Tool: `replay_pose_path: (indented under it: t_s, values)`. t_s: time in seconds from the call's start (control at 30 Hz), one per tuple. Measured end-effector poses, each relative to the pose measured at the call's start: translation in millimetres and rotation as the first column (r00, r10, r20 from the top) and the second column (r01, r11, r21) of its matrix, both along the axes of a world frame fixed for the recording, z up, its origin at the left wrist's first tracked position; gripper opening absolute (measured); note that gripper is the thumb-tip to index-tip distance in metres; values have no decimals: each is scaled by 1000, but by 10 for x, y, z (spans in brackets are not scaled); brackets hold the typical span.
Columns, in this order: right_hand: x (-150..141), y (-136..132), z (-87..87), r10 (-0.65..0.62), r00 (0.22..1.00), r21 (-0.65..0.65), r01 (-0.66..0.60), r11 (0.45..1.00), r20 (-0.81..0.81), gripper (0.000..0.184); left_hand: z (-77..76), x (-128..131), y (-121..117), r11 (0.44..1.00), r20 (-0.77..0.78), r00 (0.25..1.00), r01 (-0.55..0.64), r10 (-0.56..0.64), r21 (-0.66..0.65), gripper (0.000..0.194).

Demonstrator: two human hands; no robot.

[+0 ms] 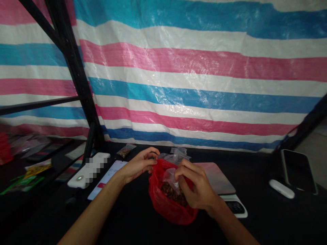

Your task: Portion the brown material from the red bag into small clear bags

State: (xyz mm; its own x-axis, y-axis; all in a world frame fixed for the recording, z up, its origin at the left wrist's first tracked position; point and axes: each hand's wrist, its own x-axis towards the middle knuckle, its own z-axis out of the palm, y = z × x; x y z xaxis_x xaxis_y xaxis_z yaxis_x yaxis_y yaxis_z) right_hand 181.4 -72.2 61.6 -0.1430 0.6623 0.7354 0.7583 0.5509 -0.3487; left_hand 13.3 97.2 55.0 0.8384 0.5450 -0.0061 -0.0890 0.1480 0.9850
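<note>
An open red plastic bag (157,200) stands on the black table, with a heap of small brown pieces (172,194) inside; they look like seeds or beans, but I cannot tell the kind. My left hand (141,163) pinches the bag's far left rim between thumb and fingers. Over the bag's mouth, my right hand (195,182) grips a small clear plastic bag (170,176), which hangs down to the brown pieces. Whether anything is inside this clear bag is hard to make out.
Behind the red bag lie more clear bags (178,152) and a filled packet (125,150). To the right are a flat scale (219,178), a white case (281,189) and a propped phone (298,172). Left are a lit phone (108,177), a white device (89,168) and a black frame post (84,92).
</note>
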Motion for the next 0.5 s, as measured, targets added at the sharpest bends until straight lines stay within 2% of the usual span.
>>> replay_pose_path:
  t_s: [0.13, 0.3, 0.4, 0.5]
  values:
    - [11, -16, 42, 5, 1000, -4, -5, 1000, -6, 21, -16, 3, 9, 1000, -7, 1000, 4, -4, 10, 35]
    - [28, -16, 35, 5, 1000, 16, -5, 1000, -11, 21, 37, -2, -30, 999, -29, 1000, 10, -9, 33, 34]
    - [42, -11, 23, -1, 1000, 15, 1, 1000, -10, 20, 83, -28, -54, 994, -73, 997, 31, -24, 108, 34]
    - [52, -3, 16, -14, 1000, 15, 15, 1000, -15, 20, 111, -63, -60, 967, -136, 989, 95, -64, 235, 39]
